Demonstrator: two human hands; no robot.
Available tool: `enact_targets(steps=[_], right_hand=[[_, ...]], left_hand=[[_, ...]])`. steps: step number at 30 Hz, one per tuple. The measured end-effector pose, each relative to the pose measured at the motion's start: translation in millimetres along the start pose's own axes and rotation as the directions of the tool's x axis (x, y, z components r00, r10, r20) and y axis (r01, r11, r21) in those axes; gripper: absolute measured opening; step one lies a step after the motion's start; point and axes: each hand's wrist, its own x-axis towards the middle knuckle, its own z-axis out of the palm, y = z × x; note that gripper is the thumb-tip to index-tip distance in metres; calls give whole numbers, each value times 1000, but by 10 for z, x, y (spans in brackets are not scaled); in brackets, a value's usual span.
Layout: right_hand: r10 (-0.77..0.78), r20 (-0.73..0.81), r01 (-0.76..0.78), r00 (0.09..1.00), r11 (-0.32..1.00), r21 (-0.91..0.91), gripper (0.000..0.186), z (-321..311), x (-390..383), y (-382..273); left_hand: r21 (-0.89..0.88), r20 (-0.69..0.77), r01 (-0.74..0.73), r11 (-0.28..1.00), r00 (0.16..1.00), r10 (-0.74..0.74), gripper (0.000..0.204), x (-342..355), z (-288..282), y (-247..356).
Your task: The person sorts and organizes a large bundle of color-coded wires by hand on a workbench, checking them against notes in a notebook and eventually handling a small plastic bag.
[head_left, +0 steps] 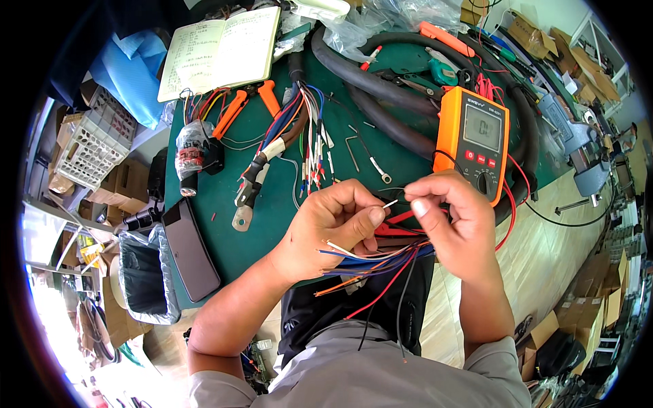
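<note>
Your L hand (330, 228) pinches a thin white wire (390, 203); its tip points up-right, just beside your R hand (457, 221). R fingers nearly meet; can't tell if they've got anything.

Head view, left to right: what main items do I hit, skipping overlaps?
White crate → dark phone → left hand → pale wire tip → right hand → bench vise

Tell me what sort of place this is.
Probably an electrical workshop: an orange multimeter and thick black cable sit on a green-topped bench, with a bundle of loose coloured wires at its near edge.
</note>
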Motion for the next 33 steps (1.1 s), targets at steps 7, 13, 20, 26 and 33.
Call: enact_targets(steps=[7,13,20,26,33], right_hand=[[-68,87,77,994,992,-101,22,69,49,-85],[-73,72,83,995,985,-154,14,66,48,-77],[-80,64,89,995,984,-156,11,71,39,-71],[-271,-43,246,962,919,-308,13,33,6,-382],[-745,-179,710,643,667,-226,31,453,-48,-841]], left_hand=[[1,19,24,1000,1000,-24,14,-16,0,47],[1,33,34,999,999,-34,14,-22,8,54],[-9,29,38,999,999,-37,14,-19,7,48],[-62,-26,20,998,999,-22,12,-10,0,8],[-97,-42,-19,995,999,15,18,41,13,-40]])
